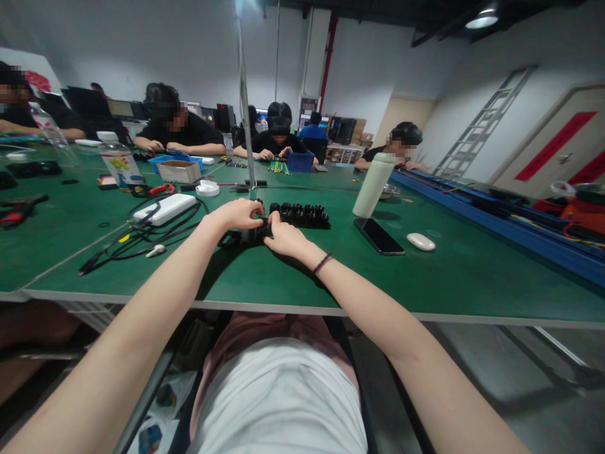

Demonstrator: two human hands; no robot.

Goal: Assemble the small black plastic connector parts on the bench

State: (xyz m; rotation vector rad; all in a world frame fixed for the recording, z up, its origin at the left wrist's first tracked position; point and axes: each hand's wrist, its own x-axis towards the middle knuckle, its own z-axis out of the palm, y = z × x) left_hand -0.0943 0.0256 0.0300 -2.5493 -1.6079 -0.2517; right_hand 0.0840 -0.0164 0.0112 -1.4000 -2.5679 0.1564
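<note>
Both my arms reach far out over the green table [293, 284]. My left hand [239, 214] is closed around a small black part at the foot of a thin metal pole [246, 107]. My right hand [283, 236] is curled next to it, its fingers pressed on a black piece that I cannot make out. A row of several black round parts [300, 214] lies just behind and right of my hands. A dark band circles my right wrist.
A white power bank [165, 208] with black cables and a white earbud [155, 251] lie to the left. A black phone [378, 235], a white earbud case [420, 241] and a pale bottle [373, 185] stand to the right. Several people work at the far side. A blue rail [496, 221] runs along the right.
</note>
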